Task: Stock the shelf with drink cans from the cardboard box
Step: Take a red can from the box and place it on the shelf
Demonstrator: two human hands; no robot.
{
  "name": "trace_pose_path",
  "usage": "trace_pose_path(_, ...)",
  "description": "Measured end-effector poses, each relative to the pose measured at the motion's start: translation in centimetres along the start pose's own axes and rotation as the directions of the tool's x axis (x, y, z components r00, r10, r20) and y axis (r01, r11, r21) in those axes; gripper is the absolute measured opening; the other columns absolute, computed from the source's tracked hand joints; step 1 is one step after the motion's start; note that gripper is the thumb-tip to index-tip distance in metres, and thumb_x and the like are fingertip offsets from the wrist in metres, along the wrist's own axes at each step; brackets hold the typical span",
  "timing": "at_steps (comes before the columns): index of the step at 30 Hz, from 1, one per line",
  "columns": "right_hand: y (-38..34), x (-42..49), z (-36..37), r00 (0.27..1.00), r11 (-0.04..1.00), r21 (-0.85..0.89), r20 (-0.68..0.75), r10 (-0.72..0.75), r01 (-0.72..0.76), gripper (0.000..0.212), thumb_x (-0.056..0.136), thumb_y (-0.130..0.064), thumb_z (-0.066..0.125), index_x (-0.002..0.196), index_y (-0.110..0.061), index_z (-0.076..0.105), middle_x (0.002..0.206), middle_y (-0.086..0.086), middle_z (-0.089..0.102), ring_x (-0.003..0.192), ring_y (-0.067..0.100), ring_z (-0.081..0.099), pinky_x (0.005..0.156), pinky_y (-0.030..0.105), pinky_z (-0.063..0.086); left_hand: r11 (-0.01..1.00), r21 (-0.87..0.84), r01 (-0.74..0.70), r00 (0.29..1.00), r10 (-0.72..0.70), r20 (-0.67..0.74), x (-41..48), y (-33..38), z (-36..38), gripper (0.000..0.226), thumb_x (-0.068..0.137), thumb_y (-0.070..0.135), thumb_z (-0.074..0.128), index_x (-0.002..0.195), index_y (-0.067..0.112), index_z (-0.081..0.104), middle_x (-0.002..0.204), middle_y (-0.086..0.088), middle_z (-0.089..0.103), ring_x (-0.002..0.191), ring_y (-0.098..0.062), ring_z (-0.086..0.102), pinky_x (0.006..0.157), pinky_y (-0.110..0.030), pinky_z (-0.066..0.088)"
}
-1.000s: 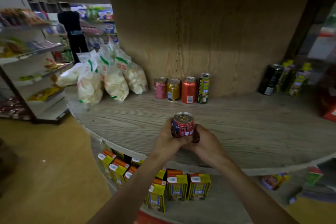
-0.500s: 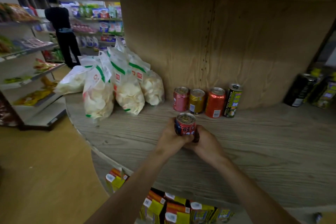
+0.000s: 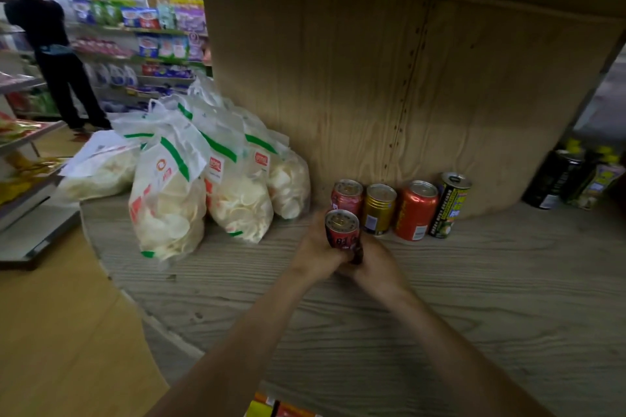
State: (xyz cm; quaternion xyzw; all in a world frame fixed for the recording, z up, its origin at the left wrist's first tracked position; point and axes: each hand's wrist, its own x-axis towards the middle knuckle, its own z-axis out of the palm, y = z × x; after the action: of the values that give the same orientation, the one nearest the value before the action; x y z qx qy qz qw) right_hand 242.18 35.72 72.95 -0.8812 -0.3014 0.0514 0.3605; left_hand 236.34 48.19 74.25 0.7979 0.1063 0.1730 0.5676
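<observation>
A red drink can point(image 3: 341, 230) with a gold top is held upright between both hands, just above the wooden shelf point(image 3: 440, 298). My left hand point(image 3: 316, 249) grips its left side and my right hand point(image 3: 374, 262) grips its right side and base. Right behind it, a row of cans stands against the back panel: a red can point(image 3: 346, 195), a gold can point(image 3: 378, 208), an orange-red can point(image 3: 416, 210) and a tall dark can with yellow print point(image 3: 450, 205). The cardboard box is not in view.
Clear bags of white crackers point(image 3: 203, 186) are piled on the shelf's left end. Dark and yellow bottles point(image 3: 576, 176) stand at the far right. Yellow cartons point(image 3: 267, 408) show on the lower shelf. A person in black point(image 3: 54, 54) stands in the aisle at far left.
Both hands have carried the can forward over the shelf, from near its front edge to just in front of the row of cans. The view has shifted closer and left.
</observation>
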Motion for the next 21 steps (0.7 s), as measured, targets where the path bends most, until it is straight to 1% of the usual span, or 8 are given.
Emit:
trace_pose_path(5, 0.3, 1.2, -1.3, 0.995, 0.99, -0.12, 0.065, 0.081, -0.073, 0.048, 0.085, -0.008, 0.067, 0.128, -0.026, 0.059, 0.127, -0.002, 0.065, 0.119, 0.017, 0.06, 0.101, 0.033, 0.048, 1.0, -0.023, 0.016, 1.0, -0.016, 0.022, 1.0, -0.9, -0.5, 0.065, 0.069, 0.003, 0.087, 0.111, 0.037, 0.05, 0.105, 0.015, 0.064, 0.103, -0.006, 0.063, 0.081, -0.016, 0.051)
trace_pose_path(6, 0.3, 1.5, -1.7, 0.996, 0.988, -0.135, 0.041, 0.077, -0.071, 0.046, 0.086, -0.007, 0.066, 0.127, -0.026, 0.061, 0.126, -0.002, 0.066, 0.119, 0.018, 0.061, 0.101, 0.033, 0.049, 0.999, -0.029, 0.022, 0.999, -0.022, 0.03, 1.2, -1.2, -0.5, 0.066, 0.07, 0.003, 0.086, 0.113, 0.036, 0.049, 0.105, 0.014, 0.064, 0.103, -0.006, 0.063, 0.08, -0.017, 0.051)
trace_pose_path(9, -0.9, 2.5, -3.0, 0.995, 0.986, -0.161, -0.102, 0.02, -0.036, 0.044, 0.09, -0.004, 0.06, 0.128, -0.024, 0.063, 0.127, -0.004, 0.068, 0.12, 0.017, 0.061, 0.101, 0.031, 0.048, 0.998, -0.046, 0.037, 0.998, -0.035, 0.053, 1.7, -1.6, -0.4, 0.072, 0.072, -0.002, 0.081, 0.129, 0.024, 0.045, 0.113, 0.002, 0.066, 0.109, -0.017, 0.064, 0.082, -0.027, 0.057)
trace_pose_path(10, -1.4, 3.1, -3.4, 0.989, 0.985, -0.173, -0.147, -0.021, -0.005, 0.038, 0.093, -0.007, 0.057, 0.126, -0.023, 0.065, 0.125, -0.005, 0.069, 0.118, 0.016, 0.062, 0.098, 0.03, 0.049, 0.997, -0.057, 0.044, 0.998, -0.04, 0.058, 1.8, -1.8, -0.3, 0.072, 0.073, -0.003, 0.079, 0.13, 0.023, 0.044, 0.114, 0.0, 0.066, 0.11, -0.017, 0.064, 0.083, -0.026, 0.056)
trace_pose_path(12, -2.3, 4.3, -4.1, 0.972, 0.974, -0.215, -0.206, -0.113, 0.068, 0.026, 0.097, -0.016, 0.057, 0.121, -0.02, 0.067, 0.12, -0.002, 0.069, 0.113, 0.018, 0.063, 0.091, 0.031, 0.051, 0.996, -0.076, 0.039, 0.997, -0.034, 0.067, 2.1, -2.0, -0.4, 0.07, 0.076, -0.004, 0.079, 0.13, 0.024, 0.044, 0.115, 0.003, 0.065, 0.108, -0.012, 0.063, 0.082, -0.014, 0.052)
trace_pose_path(14, -3.0, 5.9, -4.7, 0.961, 0.952, -0.284, -0.213, -0.177, 0.112, 0.022, 0.097, -0.023, 0.059, 0.116, -0.019, 0.068, 0.117, 0.002, 0.066, 0.112, 0.022, 0.06, 0.09, 0.035, 0.051, 0.998, -0.062, 0.031, 0.996, -0.026, 0.082, 2.3, -2.1, -0.4, 0.074, 0.075, -0.001, 0.081, 0.133, 0.024, 0.043, 0.115, 0.005, 0.064, 0.106, -0.009, 0.062, 0.08, -0.007, 0.048)
trace_pose_path(17, -4.0, 8.1, -5.4, 0.974, 0.923, -0.373, -0.159, -0.162, 0.093, 0.023, 0.097, -0.033, 0.059, 0.113, -0.019, 0.069, 0.117, 0.005, 0.062, 0.115, 0.023, 0.054, 0.093, 0.039, 0.048, 0.999, -0.037, 0.032, 0.994, -0.028, 0.105, 2.7, -2.6, -0.6, 0.078, 0.068, 0.011, 0.084, 0.132, 0.029, 0.043, 0.116, 0.008, 0.064, 0.112, -0.011, 0.061, 0.09, -0.016, 0.048)
trace_pose_path(21, -5.1, 9.6, -5.2, 0.983, 0.891, -0.442, -0.092, -0.159, 0.103, 0.023, 0.094, -0.04, 0.062, 0.096, -0.02, 0.073, 0.1, 0.002, 0.072, 0.099, 0.021, 0.063, 0.082, 0.034, 0.05, 1.0, 0.023, 0.002, 0.99, -0.005, 0.139, 3.0, -3.0, -1.1, 0.074, 0.079, 0.009, 0.083, 0.139, 0.02, 0.041, 0.121, 0.009, 0.061, 0.114, -0.007, 0.058, 0.09, -0.012, 0.043)
